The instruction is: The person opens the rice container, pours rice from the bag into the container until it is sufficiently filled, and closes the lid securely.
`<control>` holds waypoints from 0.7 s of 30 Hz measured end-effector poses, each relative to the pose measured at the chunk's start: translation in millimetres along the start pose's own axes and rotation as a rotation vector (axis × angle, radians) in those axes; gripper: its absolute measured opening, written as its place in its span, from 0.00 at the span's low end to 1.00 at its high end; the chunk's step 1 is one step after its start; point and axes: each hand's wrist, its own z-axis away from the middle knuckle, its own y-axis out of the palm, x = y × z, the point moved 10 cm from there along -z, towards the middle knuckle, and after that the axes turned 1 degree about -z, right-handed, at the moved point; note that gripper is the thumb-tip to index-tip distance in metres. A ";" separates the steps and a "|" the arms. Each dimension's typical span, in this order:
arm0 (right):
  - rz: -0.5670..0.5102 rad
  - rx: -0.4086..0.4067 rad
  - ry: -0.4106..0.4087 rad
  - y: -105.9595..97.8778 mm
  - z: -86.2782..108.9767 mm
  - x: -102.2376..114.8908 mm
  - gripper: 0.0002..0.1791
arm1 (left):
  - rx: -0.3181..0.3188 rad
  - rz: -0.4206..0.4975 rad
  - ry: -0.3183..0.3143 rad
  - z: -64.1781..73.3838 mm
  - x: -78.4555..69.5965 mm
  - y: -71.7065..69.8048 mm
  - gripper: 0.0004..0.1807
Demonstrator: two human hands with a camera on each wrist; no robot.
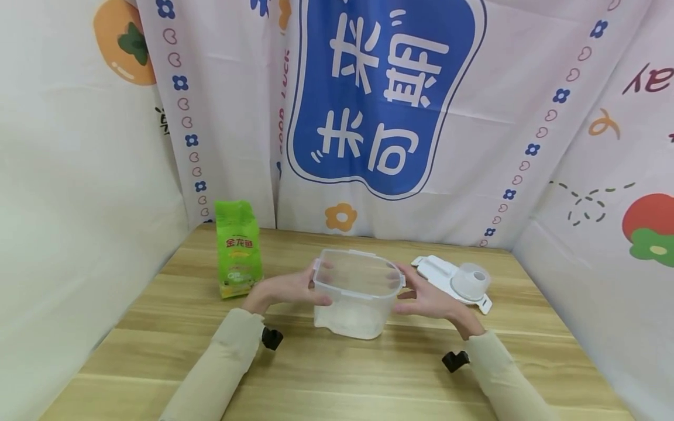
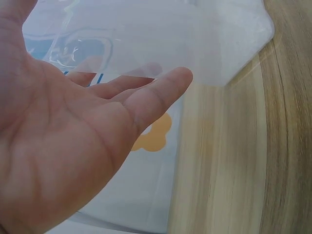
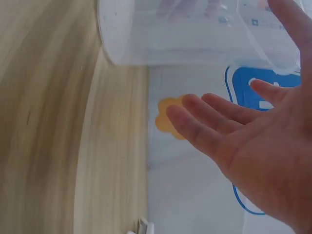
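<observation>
A clear plastic container (image 1: 351, 313) without a lid on it stands at the middle of the wooden table, its open top upward. My left hand (image 1: 295, 287) is at its left end, fingers fairly straight; in the left wrist view some fingers (image 2: 158, 97) lie close along the plastic wall, and contact is hard to tell. At the right end is my right hand (image 1: 427, 295), its fingers (image 3: 195, 129) extended and spread beside the wall. From the right wrist view, a gap shows between those fingers and the container.
A green food bag (image 1: 238, 251) stands upright at the table's back left. To the back right lies a white lid (image 1: 439, 272) with a translucent cup (image 1: 471, 282) on it. Printed cloth (image 1: 237, 117) hangs behind and along both sides of the table (image 1: 358, 380).
</observation>
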 end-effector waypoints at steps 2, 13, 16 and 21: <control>0.003 -0.008 -0.018 3.5 -3.3 3.6 0.50 | 0.002 0.003 0.006 -0.2 -1.0 0.4 0.47; -0.156 -0.024 -0.108 18.9 -13.2 11.9 0.54 | -0.016 0.018 0.008 -0.4 -1.3 1.4 0.47; -0.164 -0.047 -0.125 22.4 -14.5 11.5 0.57 | -0.027 0.016 0.005 -0.9 0.8 1.0 0.47; -0.167 -0.078 -0.141 25.0 -16.4 12.2 0.58 | -0.044 0.009 0.009 -1.1 1.6 -0.1 0.46</control>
